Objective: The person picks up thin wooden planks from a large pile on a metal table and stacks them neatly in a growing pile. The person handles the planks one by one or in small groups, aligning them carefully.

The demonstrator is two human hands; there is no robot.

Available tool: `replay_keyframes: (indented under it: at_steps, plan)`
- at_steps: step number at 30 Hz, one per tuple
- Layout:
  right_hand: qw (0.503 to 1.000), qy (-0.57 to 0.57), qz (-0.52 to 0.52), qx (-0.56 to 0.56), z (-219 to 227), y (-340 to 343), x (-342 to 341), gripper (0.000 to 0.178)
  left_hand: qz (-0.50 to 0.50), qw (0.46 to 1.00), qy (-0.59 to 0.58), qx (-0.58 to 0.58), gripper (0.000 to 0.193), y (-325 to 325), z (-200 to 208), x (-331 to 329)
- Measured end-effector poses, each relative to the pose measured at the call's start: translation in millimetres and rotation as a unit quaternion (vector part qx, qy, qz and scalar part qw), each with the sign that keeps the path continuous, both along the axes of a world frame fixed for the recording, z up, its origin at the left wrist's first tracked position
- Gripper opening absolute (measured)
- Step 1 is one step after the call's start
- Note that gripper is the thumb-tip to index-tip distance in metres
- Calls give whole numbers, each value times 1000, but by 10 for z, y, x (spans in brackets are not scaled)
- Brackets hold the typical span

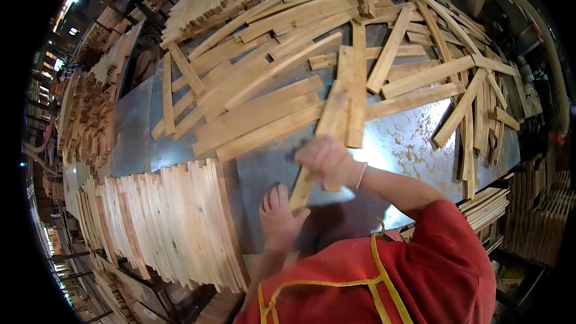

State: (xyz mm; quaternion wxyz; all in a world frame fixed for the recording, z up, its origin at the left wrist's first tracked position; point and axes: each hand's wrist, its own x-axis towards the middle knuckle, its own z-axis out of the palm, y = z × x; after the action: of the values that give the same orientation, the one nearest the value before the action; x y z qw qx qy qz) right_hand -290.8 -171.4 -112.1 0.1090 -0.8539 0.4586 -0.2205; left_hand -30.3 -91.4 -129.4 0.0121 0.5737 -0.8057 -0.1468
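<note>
A narrow wooden plank slants from the middle of the metal tabletop toward my body. My right hand, in a pale work glove and slightly blurred, is closed over its near half. Beside the plank's near end, my left hand has its fingers spread, with the thumb close to the wood; I cannot tell if it touches. Another plank lies just right of the held one. Left of them rest two wide boards side by side, the nearer board pointing at the held plank.
A tight row of pale planks stands along the left near edge of the metal table. Loose boards are strewn across the far side, with more crossed boards on the right. A neat stack sits at the far left. A ribbed hose hangs at right.
</note>
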Motion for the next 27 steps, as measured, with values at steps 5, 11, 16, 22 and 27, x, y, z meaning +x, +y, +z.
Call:
replay_keyframes:
  at_steps: [5, 11, 16, 22, 27]
  plan:
    - [795, -368, -460, 147, -802, -24, -1285, 61, 52, 987, -52, 142, 110, -85, -246, -62]
    - [637, -547, -427, 336, -774, 155, -286, 44, 123, 977, 43, 166, 78, 39, -328, 265]
    - [587, -589, -428, 354, -966, -85, -229, 45, 85, 995, -50, -32, 69, 697, -301, 1047]
    - [445, -783, -183, 396, -623, 858, 481, 49, 115, 958, -192, -177, 70, 1198, -323, 2109]
    - [580, -520, -40, 626, -450, 1695, 1565, 46, 173, 923, 288, 184, 67, 446, 414, 1286]
